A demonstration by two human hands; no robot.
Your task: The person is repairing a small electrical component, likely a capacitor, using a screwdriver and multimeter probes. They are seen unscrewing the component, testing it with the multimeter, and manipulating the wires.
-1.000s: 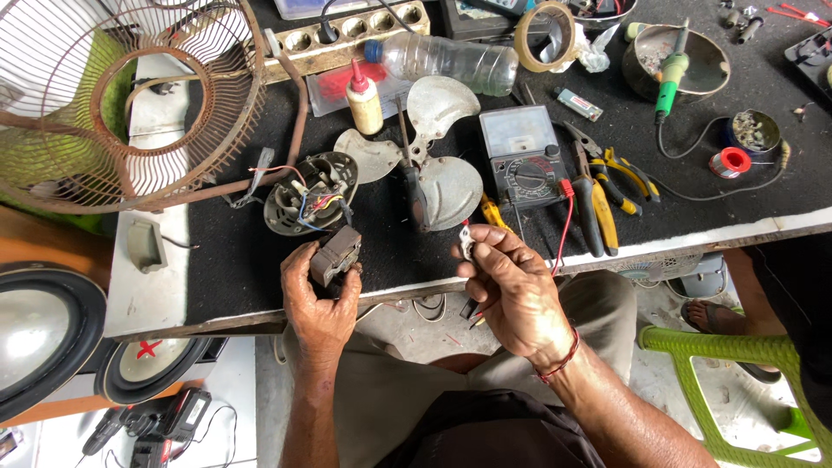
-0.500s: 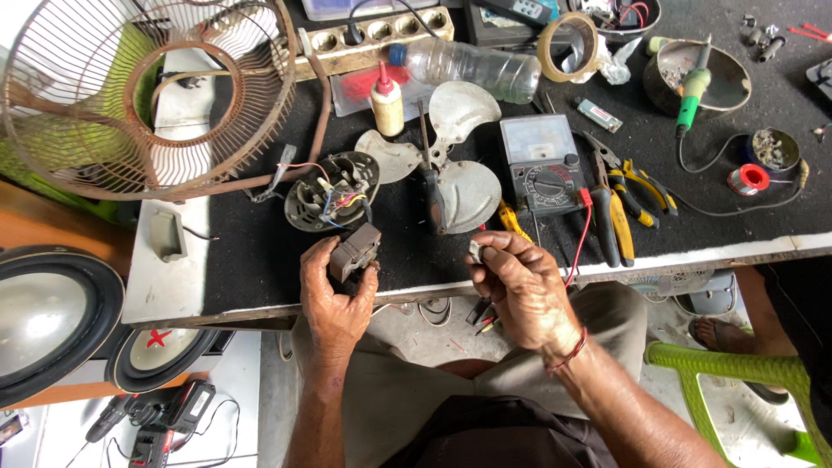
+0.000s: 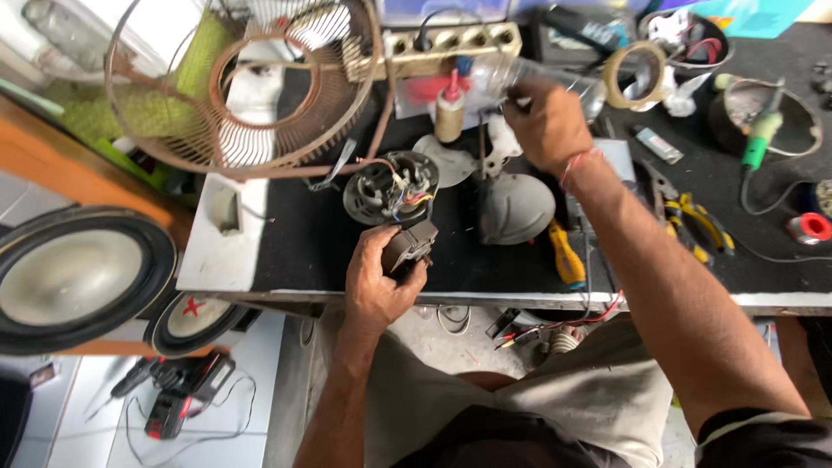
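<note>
Black and blocky, small dark component [image 3: 409, 245], gripped in left hand [image 3: 377, 282] just above the near edge of the black-topped bench [image 3: 295, 251]; fingers wrapped shut around its lower half, thumb pressed against its side. Tethered, it seems, by thin coloured wires [image 3: 407, 198] to the round fan motor [image 3: 386, 186] lying just beyond.

Stretched far across the bench, right hand [image 3: 546, 121], fingers curled closed beside the clear plastic bottle [image 3: 520, 80] and the small red-capped squeeze bottle [image 3: 449, 111]. Cannot tell what, if anything, sits inside that fist. Forearm passing right over the grey fan blade [image 3: 517, 208] and close to the yellow-handled screwdriver [image 3: 565, 253].

Risks, as judged from here:
- Strained or torn wires, if the component gets pulled further from the motor while attention stays on the far reach.
- Dropped component, held one-handed at the bench edge with open floor below.
- Toppled squeeze bottle, standing upright and narrow, close to the knuckles; a spill onto the motor windings likely.
- Knocked blade or screwdriver, swept by the sleeveless forearm on its way back.
- Snagged wrist on the rusty fan guard [image 3: 251, 95] leaning at the back left, less likely, being well apart.
</note>
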